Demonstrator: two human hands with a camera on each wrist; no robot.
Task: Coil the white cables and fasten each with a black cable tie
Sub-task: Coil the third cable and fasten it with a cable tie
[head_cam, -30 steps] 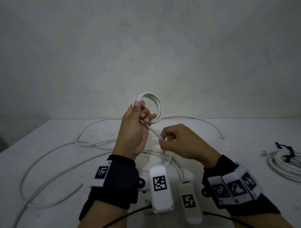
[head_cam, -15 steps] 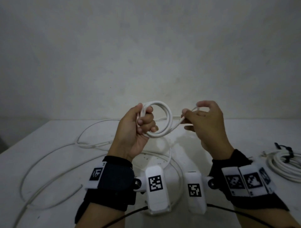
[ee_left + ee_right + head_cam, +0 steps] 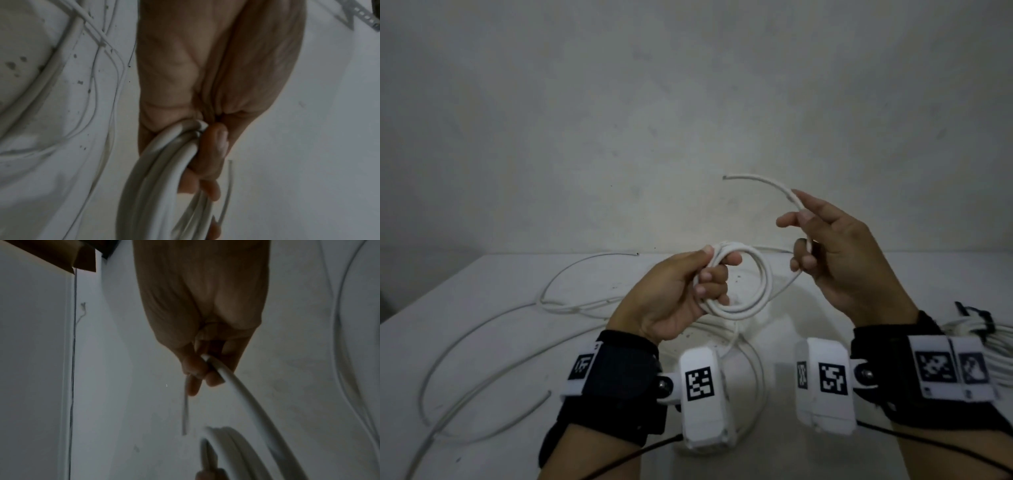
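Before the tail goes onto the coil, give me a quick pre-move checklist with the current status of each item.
1. Coil held firm by left hand: ok, fingers wrap the loops.
2. Tail in right hand: ok, fingers curl round it.
3. Tail end free, unsnagged: ok, it arcs in the air.
4. Loops neat, no strays: ok.
5. Cable tie within reach: cannot tell; the only black tie seen is on the finished bundle.
6. Other loose cables off the coil: ok.
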